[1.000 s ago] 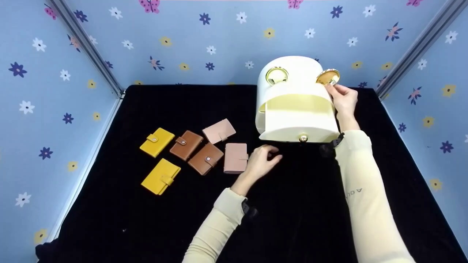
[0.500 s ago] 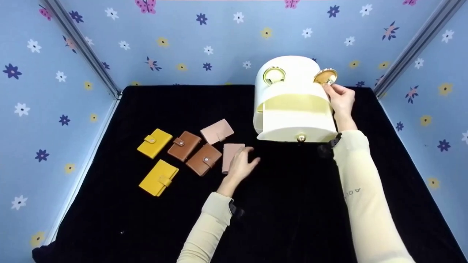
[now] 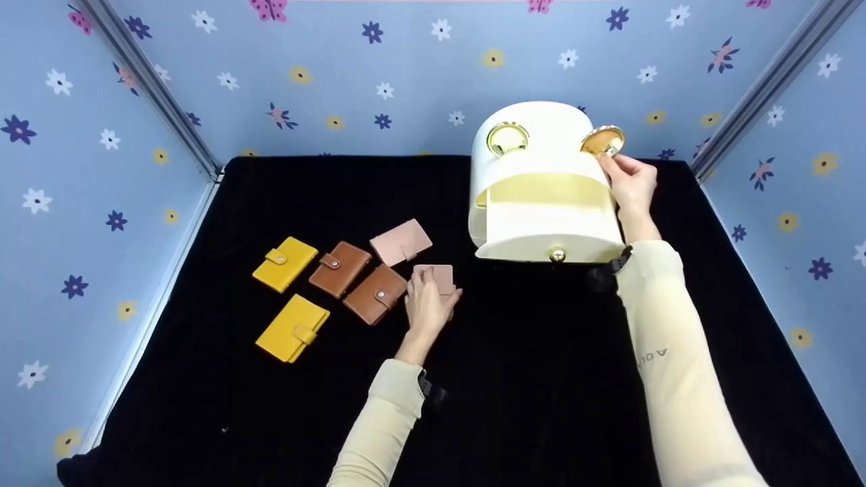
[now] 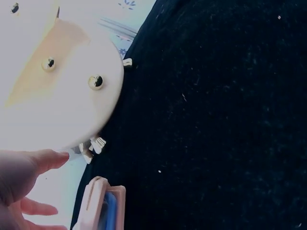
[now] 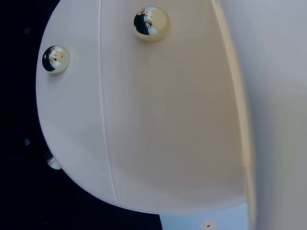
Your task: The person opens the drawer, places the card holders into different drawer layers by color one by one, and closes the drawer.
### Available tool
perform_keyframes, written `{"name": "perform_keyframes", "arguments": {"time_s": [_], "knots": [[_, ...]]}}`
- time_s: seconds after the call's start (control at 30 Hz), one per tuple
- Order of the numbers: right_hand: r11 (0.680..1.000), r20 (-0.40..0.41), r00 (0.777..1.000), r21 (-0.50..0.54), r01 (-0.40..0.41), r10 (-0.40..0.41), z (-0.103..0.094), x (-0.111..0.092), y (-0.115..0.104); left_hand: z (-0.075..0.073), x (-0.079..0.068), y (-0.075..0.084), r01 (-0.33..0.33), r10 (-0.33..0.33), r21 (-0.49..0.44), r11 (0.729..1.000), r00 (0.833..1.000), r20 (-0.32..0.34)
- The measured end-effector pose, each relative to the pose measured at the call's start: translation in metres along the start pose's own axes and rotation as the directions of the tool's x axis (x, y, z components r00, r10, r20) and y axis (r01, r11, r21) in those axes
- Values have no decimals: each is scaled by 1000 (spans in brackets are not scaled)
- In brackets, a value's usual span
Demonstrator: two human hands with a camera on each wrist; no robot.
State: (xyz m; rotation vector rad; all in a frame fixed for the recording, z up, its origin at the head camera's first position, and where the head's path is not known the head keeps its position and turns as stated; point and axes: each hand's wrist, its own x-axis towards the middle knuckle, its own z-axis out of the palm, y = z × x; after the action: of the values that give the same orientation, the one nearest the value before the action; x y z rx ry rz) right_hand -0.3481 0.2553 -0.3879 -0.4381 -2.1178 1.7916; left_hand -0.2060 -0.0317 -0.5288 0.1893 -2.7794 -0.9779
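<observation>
My left hand (image 3: pixel 426 304) reaches over a pink snap card holder (image 3: pixel 441 274), with its fingers and thumb spread about it in the head view. In the left wrist view, a gap shows between those fingers (image 4: pixel 45 160) and a pink card holder (image 4: pixel 88 206) with blue inside. At the right, my right hand (image 3: pixel 632 189) pinches the lower edge of a gold-rimmed round piece (image 3: pixel 602 141) at the white box (image 3: pixel 541 135). The box's front drawer (image 3: pixel 528 247) with a gold knob (image 3: pixel 557 256) is pulled out. The right wrist view shows the white front and knobs (image 5: pixel 151 24), not the hand.
Left of my left hand lie two brown card holders (image 3: pixel 377 295), two yellow ones (image 3: pixel 293 328) and a second pink one (image 3: pixel 402 241). A black cloth (image 3: pixel 514 392) covers the table. Flowered blue panels (image 3: pixel 352 61) surround it. A gold ring (image 3: pixel 507 138) sits on the box.
My left hand has moved left from in front of the white box to over the pink card holder. My right hand keeps its place at the gold-rimmed round piece.
</observation>
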Motion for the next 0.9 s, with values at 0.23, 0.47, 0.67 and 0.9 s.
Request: {"name": "perform_keyframes", "arguments": {"time_s": [0.23, 0.47, 0.67, 0.9], "knots": [[1000, -6, 1000, -20, 9, -9, 1, -1, 1, 6, 2, -4, 99, -100, 23, 995, 994, 33], [999, -12, 1000, -47, 6, -7, 0, 0, 1, 11, 7, 0, 137, -139, 142, 980, 990, 2], [997, -24, 1000, -70, 6, -8, 1, 1, 2, 16, 9, 0, 187, -189, 193, 963, 982, -8], [999, -23, 999, -42, 27, -28, 1, -1, 2, 19, 10, 1, 227, -233, 204, 952, 973, 5]]}}
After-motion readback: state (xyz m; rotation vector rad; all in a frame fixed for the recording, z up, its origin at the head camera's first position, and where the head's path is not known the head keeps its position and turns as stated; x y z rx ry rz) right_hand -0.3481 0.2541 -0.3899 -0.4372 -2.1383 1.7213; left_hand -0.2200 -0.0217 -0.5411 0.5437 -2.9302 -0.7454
